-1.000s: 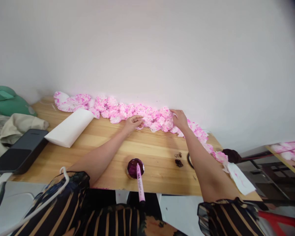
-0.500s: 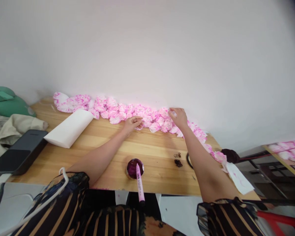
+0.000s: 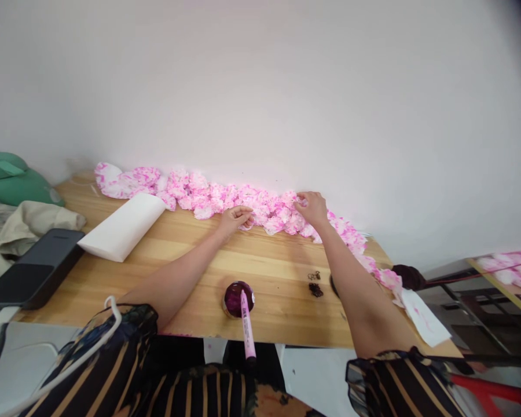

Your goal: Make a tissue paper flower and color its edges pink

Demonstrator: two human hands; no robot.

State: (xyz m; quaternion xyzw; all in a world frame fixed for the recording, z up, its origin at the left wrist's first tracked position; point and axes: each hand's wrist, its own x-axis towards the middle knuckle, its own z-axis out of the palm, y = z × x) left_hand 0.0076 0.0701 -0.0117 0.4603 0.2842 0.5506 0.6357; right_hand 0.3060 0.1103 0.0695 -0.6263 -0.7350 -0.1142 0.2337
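Observation:
A long row of crumpled pink-and-white paper flowers [image 3: 200,191] lies along the back of the wooden table, against the wall. At the front edge of the row's middle, my left hand [image 3: 237,218] has its fingers bent in and pressed together on the pink-and-white paper. My right hand [image 3: 312,207] is further right, with thumb and fingertips pinching the paper at the top of the row. Its palm hides part of the flowers. Closer to me, a pink marker [image 3: 247,330] leans over a small jar with dark purple inside [image 3: 233,301].
On the left are a white folded paper packet [image 3: 124,226], a dark power bank [image 3: 35,266] with a white cable, beige cloth and a green cushion-like object [image 3: 17,179]. Dark curled bits [image 3: 315,288] and a pink-marked white sheet [image 3: 426,318] lie on the right.
My right hand has shifted slightly left, its fingertips lower and closer to the paper flowers. My left hand stays nearly where it was.

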